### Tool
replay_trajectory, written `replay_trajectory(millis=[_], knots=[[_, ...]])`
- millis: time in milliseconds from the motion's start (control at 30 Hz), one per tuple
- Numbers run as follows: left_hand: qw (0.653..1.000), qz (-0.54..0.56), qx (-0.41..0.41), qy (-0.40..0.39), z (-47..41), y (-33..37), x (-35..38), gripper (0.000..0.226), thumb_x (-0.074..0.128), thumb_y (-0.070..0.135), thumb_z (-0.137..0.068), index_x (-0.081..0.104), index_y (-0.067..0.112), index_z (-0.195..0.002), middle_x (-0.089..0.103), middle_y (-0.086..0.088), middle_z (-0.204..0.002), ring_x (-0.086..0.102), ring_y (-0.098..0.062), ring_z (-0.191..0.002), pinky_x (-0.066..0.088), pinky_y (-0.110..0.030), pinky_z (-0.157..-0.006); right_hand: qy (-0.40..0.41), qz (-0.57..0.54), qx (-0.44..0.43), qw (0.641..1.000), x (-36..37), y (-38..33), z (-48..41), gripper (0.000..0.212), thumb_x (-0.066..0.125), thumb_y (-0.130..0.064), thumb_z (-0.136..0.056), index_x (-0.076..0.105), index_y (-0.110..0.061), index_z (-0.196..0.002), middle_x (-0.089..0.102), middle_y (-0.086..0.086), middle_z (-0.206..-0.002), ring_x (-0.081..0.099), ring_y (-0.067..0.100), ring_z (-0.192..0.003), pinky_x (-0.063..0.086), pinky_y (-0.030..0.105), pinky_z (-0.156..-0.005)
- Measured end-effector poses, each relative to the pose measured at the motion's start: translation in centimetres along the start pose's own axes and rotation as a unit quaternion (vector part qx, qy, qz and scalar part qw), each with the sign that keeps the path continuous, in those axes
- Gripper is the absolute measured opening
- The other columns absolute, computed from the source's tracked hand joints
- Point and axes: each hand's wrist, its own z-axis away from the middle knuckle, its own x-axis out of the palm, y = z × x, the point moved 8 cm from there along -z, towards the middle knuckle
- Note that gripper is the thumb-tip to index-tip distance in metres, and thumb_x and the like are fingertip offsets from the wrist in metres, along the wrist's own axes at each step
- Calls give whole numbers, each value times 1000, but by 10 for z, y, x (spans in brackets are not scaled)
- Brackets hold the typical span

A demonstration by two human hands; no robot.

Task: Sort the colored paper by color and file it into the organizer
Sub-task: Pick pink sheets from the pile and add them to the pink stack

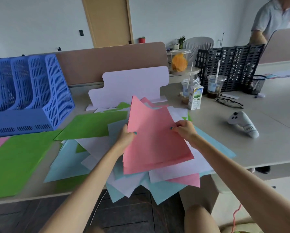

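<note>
Head view: pink sheets (155, 138), edges in fingers (180, 126)

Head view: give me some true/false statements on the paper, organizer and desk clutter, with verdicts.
1. The left hand and the right hand both grip the pink sheets. True.
2. The blue organizer stands to the right of the mixed pile. False: it stands to the left of it.
3. Green sheets lie on the table in front of the blue organizer. True.
4. The milk carton lies on its side. False: it stands upright.
5. A pair of glasses lies on the table, to the right of the milk carton. True.
</note>
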Motion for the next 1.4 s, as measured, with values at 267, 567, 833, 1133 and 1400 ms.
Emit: replay_trajectory(millis=[267, 567, 833, 1133, 1400], knots=[[999, -26, 20, 20, -8, 5, 28, 43, 53, 0, -89, 49, 11, -130, 56, 1, -115, 53, -21, -107, 41, -31, -93, 96, 26, 47, 994, -64, 30, -29, 17, 67, -13, -80, 61, 3, -82, 56, 21, -74, 54, 33, -74, 38, 28, -58], [997, -77, 24, 6, -9, 1, 37, 45, 51, 1, -89, 46, 14, -132, 56, 0, -126, 52, -23, -116, 41, -37, -101, 63, 22, 108, 992, -77, 42, -64, 27, 68, 5, -67, 50, -11, -55, 52, 8, -68, 49, 20, -73, 48, 33, -68], [996, -89, 26, 12, -6, 4, 39, 42, 49, 0, -90, 47, 12, -130, 55, 0, -123, 52, -21, -115, 40, -32, -97, -10, 228, 35, 973, -60, 35, -81, 29, 80, -21, -73, 73, -6, -97, 70, 12, -101, 64, 28, -95, 52, 33, -81], [994, -106, 18, 19, -6, 3, 39, 40, 49, 0, -90, 47, 11, -128, 56, -6, -127, 53, -25, -116, 42, -37, -100, -51, 271, 54, 960, -58, 39, -93, 55, 78, -34, -71, 63, -8, -116, 61, 14, -118, 56, 29, -111, 45, 30, -89], [993, -113, 12, 20, -7, 1, 37, 39, 51, 4, -90, 48, 16, -127, 57, -3, -126, 53, -25, -116, 42, -42, -102, 5, 232, 29, 972, -63, 35, -99, 23, 71, -16, -78, 69, -10, -99, 66, 9, -104, 63, 29, -95, 53, 33, -82]])
